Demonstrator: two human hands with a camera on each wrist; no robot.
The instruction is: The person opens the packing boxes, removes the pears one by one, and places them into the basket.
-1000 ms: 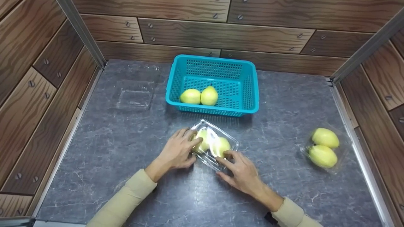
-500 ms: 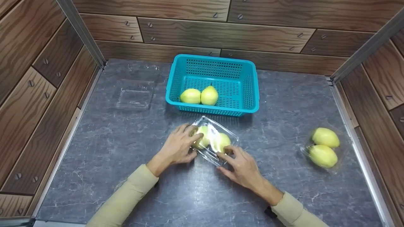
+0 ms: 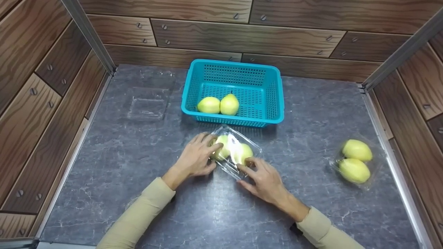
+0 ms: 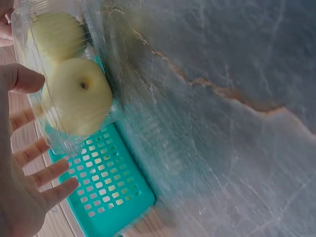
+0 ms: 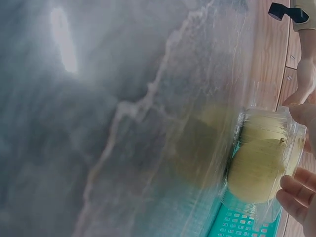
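1. The clear container (image 3: 236,154) stands on the bench (image 3: 211,214), near side of the blue basket (image 3: 242,120), with two pears (image 3: 245,151) inside. Whether its lid (image 3: 232,141) is locked, I cannot tell.
2. The left hand (image 3: 195,157), fingers spread, touches its left side; the right hand (image 3: 264,180), loosely bent, touches the near edge. Neither grips firmly.
3. Uneven pressing could perhaps bend the lid or slide the container.

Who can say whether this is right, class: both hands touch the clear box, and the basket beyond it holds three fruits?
Not quite: the basket holds two fruits, not three, as the head view shows. The rest stands: the left hand and right hand both touch the clear box, with the basket beyond it.
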